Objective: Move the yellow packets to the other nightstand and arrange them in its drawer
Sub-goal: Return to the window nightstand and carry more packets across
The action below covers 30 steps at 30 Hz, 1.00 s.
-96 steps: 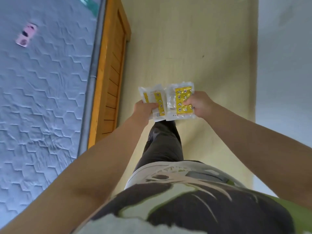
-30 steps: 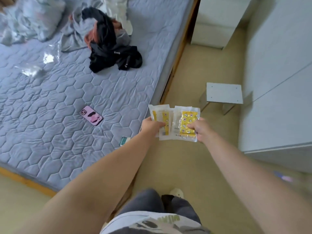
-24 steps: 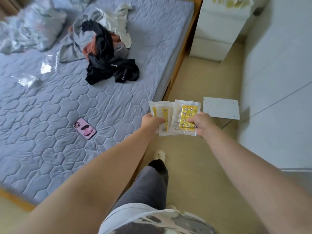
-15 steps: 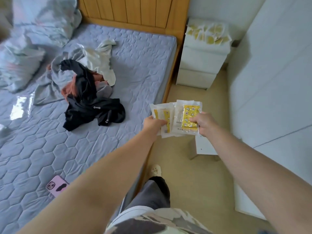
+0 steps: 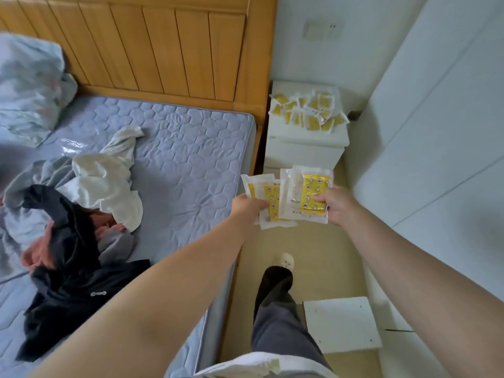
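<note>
Left hand [image 5: 249, 207] pinched the left fan [image 5: 268, 204] of flat, glossy, clear-edged yellow packets; right hand [image 5: 336, 207] pinched the right fan [image 5: 306, 195]. Both hung over the beige floor [image 5: 327, 249], right of the grey quilted mattress [image 5: 191, 165]. One white nightstand [image 5: 302, 156] stood far, beside the slatted wooden headboard [image 5: 136, 45], bearing a heaped pile [image 5: 308, 111] of like packets; count unreadable.

The packets [image 5: 308, 189] I hold are glossy clear plastic over yellow print. Left, the mattress [image 5: 191, 159] is matt quilted cloth; far, the headboard [image 5: 152, 47] is smooth grooved wood. The nightstand [image 5: 302, 156] looks smooth, matt white.
</note>
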Each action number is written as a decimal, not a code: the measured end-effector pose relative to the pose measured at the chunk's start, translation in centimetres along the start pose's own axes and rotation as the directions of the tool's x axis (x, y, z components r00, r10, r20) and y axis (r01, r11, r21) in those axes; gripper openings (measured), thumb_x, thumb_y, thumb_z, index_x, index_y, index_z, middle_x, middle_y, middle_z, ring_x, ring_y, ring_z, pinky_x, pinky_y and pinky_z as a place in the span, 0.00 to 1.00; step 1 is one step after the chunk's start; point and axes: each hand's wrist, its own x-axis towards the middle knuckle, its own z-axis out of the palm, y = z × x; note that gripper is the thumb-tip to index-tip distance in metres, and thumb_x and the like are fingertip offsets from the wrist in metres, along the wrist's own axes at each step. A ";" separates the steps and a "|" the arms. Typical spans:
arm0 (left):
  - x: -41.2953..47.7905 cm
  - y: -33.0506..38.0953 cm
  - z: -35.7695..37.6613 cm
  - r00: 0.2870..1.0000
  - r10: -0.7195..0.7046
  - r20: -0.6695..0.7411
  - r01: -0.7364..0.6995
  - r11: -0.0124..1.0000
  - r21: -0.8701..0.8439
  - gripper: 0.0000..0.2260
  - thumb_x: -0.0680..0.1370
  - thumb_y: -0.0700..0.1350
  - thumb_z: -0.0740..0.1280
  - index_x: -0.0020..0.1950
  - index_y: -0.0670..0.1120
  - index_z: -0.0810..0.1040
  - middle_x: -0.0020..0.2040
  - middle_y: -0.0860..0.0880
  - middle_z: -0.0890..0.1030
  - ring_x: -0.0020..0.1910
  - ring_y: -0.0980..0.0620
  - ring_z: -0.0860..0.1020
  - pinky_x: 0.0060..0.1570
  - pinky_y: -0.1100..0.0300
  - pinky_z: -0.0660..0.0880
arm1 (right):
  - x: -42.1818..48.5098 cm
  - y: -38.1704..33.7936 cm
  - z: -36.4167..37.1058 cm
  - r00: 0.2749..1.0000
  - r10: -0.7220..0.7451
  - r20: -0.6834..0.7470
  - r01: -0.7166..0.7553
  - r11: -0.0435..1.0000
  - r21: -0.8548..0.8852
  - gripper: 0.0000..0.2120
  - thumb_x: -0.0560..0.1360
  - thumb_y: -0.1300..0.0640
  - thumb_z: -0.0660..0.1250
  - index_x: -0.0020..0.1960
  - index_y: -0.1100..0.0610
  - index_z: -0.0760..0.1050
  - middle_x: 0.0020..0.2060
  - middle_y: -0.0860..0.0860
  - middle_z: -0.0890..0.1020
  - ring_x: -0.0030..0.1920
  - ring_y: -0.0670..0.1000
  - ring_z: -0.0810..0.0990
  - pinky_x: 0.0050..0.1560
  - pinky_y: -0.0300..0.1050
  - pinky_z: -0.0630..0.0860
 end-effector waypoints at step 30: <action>62.5 29.4 29.6 0.996 -0.082 0.029 0.054 0.842 0.537 0.26 0.74 0.41 0.71 0.70 0.44 0.69 0.62 0.45 0.77 0.54 0.45 0.77 0.42 0.58 0.73 | 64.8 -28.8 -3.3 0.856 0.176 -0.486 -0.296 0.938 -0.182 0.23 0.74 0.69 0.64 0.68 0.65 0.67 0.59 0.59 0.76 0.53 0.54 0.75 0.52 0.48 0.72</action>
